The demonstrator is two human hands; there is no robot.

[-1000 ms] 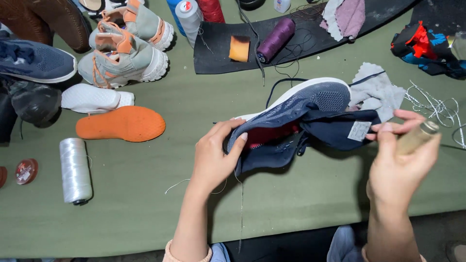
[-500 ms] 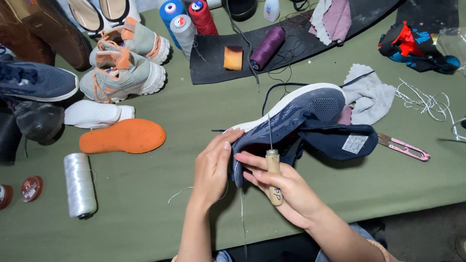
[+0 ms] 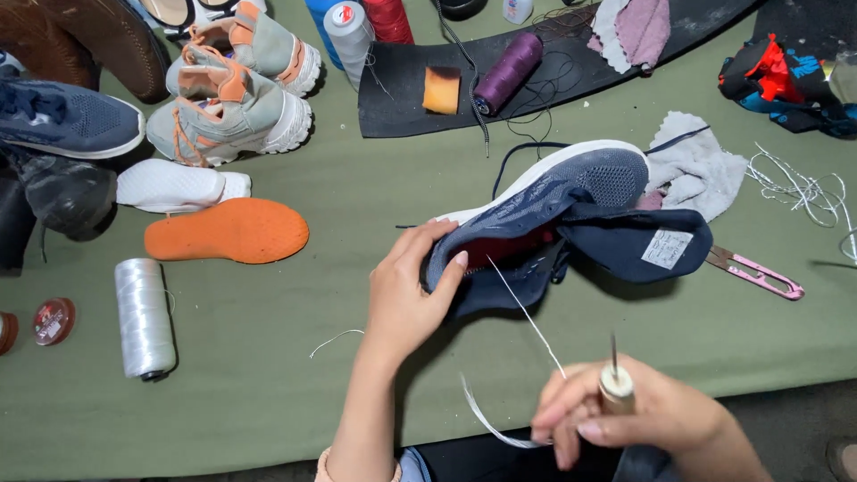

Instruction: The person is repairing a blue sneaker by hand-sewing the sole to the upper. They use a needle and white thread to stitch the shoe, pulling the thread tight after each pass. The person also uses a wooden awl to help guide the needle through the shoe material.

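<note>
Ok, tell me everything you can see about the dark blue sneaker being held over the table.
The dark blue sneaker is knit mesh with a white sole and a red lining showing in its opening. It lies on its side, toe pointing up and right, over the green table. Its tongue is folded out, showing a pale label. The left hand grips its heel end. A white thread runs from the opening down to the right hand, which holds a wooden-handled awl.

Bare forearms, pale peach cuff (image 3: 327,464)
</note>
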